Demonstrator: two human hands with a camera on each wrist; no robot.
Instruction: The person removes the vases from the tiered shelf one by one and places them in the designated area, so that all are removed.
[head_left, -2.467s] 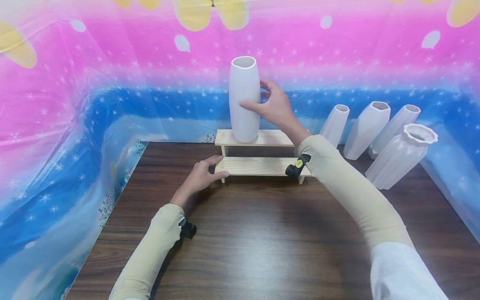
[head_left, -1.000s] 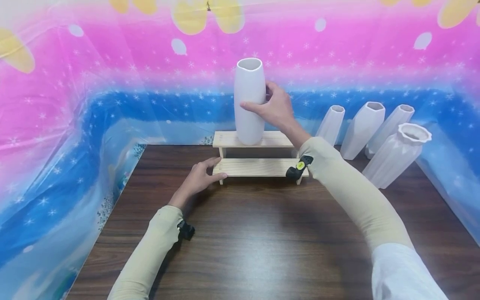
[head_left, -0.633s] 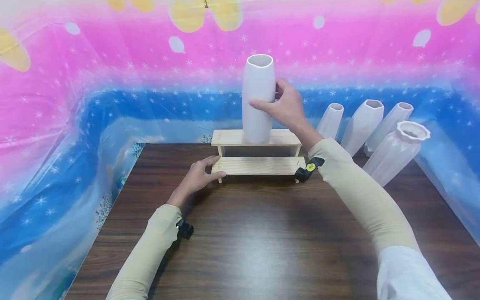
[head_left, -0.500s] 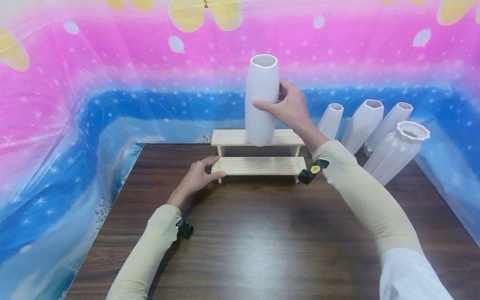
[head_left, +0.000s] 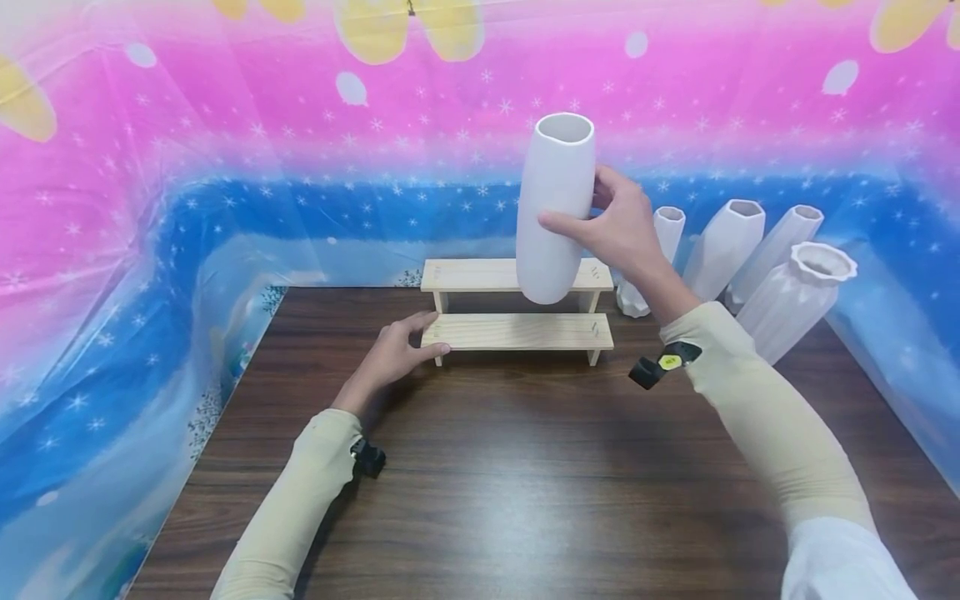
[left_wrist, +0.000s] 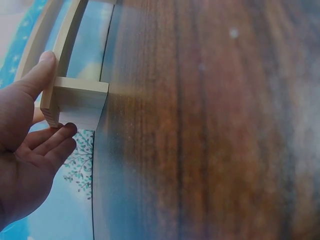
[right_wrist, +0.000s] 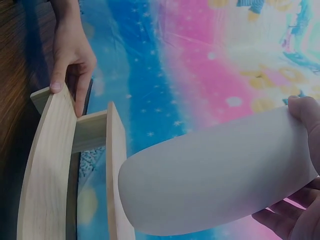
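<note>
My right hand holds a tall white vase from its right side, thumb across the front and fingers behind. The vase tilts slightly, and its base overlaps the upper board of a two-step wooden stand in the head view. In the right wrist view the smooth rounded base of the vase hangs close by that board. At the stand's left end my left hand grips the lower step. Its thumb and fingers lie on either side of the board end in the left wrist view.
Several white vases stand at the right rear of the dark wooden table; a ruffled-rim vase is frontmost, partly behind my right sleeve. A pink and blue patterned cloth hangs behind the table and along its sides.
My right hand has carried the vase rightward from over the upper board's left part to its right part, tilting it a little. The left hand stays on the stand's end.
</note>
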